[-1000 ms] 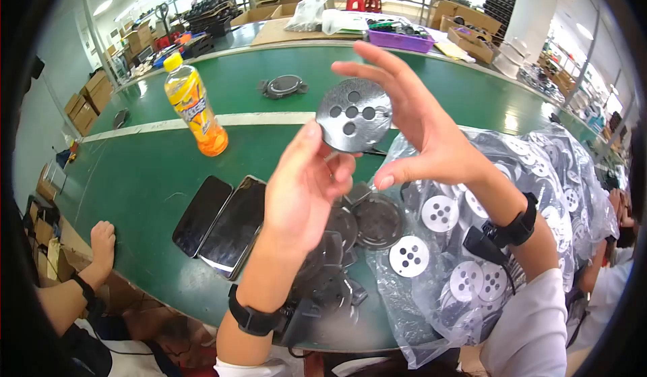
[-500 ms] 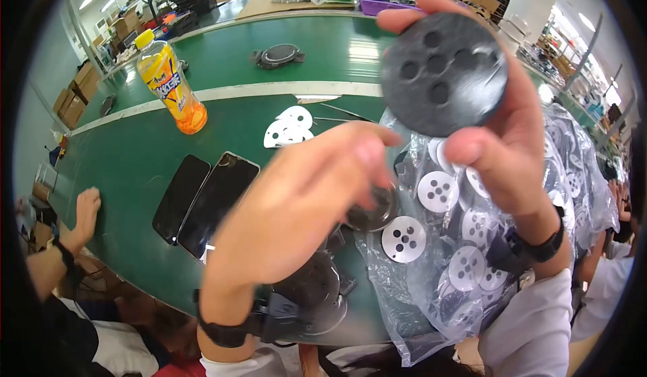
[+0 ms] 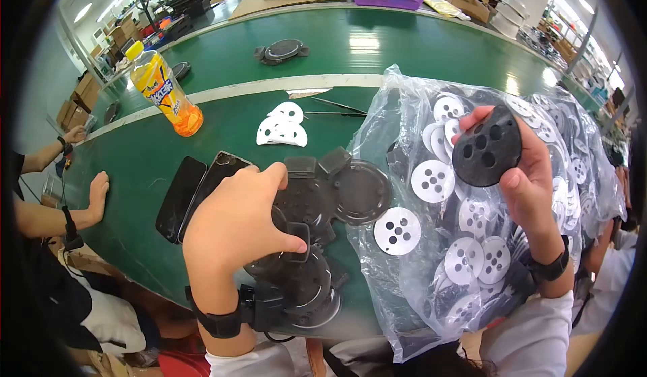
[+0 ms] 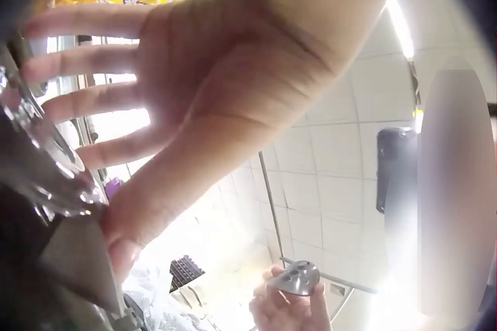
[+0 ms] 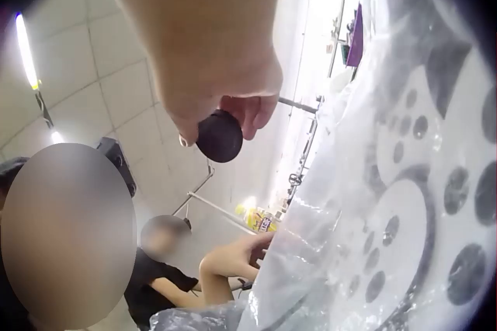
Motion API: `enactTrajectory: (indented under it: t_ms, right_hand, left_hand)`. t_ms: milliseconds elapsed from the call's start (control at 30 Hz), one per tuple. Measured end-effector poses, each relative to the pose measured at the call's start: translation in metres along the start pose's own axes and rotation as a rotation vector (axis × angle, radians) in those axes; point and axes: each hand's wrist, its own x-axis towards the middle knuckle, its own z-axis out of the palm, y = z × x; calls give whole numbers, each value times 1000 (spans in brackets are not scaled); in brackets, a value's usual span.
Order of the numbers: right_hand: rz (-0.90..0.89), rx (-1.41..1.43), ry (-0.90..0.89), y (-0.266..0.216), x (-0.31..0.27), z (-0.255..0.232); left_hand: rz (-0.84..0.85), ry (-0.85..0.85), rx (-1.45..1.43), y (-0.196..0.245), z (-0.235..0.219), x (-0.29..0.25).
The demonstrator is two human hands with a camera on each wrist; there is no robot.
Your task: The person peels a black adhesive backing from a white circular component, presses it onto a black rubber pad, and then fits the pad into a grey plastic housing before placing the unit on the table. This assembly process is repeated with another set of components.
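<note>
My right hand (image 3: 529, 195) holds a black round disc (image 3: 486, 149) with several holes, pinched at its edge and tilted, over a clear plastic bag. In the right wrist view the same disc (image 5: 220, 137) shows as a dark round between thumb and fingers. My left hand (image 3: 232, 218) reaches over a cluster of dark translucent plastic cases (image 3: 362, 191), its thumb tip right at a small square part. Spread, nearly straight fingers (image 4: 93, 63) point at the cases in the left wrist view. White discs with holes (image 3: 397, 231) lie in and on the plastic bag (image 3: 377, 131).
Two black phone-like slabs (image 3: 180, 198) lie left of the cases. Behind them are white perforated pieces (image 3: 283, 131), thin dark rods (image 3: 337, 107) and a drink bottle (image 3: 165, 94). Another person's hand (image 3: 98, 195) rests at the table's left edge. A dark oval part (image 3: 282, 51) sits beyond the pale strip.
The black disc has passed from my left hand to my right, which has moved right and then lower with it. My left hand has come down over the dark cases.
</note>
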Motion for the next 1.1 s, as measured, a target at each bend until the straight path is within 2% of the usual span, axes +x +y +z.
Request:
enactTrajectory:
  t_ms: [67, 167, 200, 233, 300, 333, 433, 567, 633, 700, 767, 833, 867, 900, 967, 1000, 1100]
  right_hand:
    - [14, 23, -3, 5, -1, -2]
    - [-12, 65, -30, 10, 0, -1]
    - [16, 2, 34, 9, 1, 1]
    - [43, -60, 100, 8, 0, 1]
    - [7, -51, 66, 9, 0, -7]
    - [9, -5, 66, 9, -1, -8]
    - [-10, 163, -17, 14, 0, -20]
    - [-1, 135, -11, 10, -2, -20]
    - [-36, 133, 3, 8, -2, -17]
    - [-45, 108, 7, 10, -1, -21]
    - [-54, 83, 16, 3, -1, -20]
    - [-81, 109, -1, 1, -1, -19]
    - [-95, 134, -19, -2, -2, -19]
    - [-103, 136, -13, -6, -3, -17]
    - [-87, 173, 17, -10, -5, -15]
    - [-8, 234, 16, -17, -8, -12]
    - [58, 621, -188, -16, -12, -8]
  left_hand:
    - [-15, -133, -97, -3, -4, 6]
    - [-51, -140, 8, -10, -1, 16]
    - [-29, -199, 15, -16, -2, 15]
    - [-29, -202, 18, -17, -7, 11]
    - [133, -173, -269, -18, -21, -3]
    - [217, -198, -253, -23, -26, -8]
    - [276, -195, -188, -27, -15, -4]
    - [208, -185, -123, -26, -18, -13]
    - [95, -174, -397, -29, -23, -16]
    - [127, 23, -408, -30, -30, -19]
    - [190, 308, -651, -21, -26, -13]
    - [146, 415, -1329, 20, -22, -2]
    - [195, 374, -1526, 26, -19, 6]
    - [167, 418, -1612, 36, -12, 14]
    - [186, 247, -1844, 56, -6, 25]
    - [125, 260, -1874, 67, 0, 30]
    - [209, 217, -2054, 90, 11, 38]
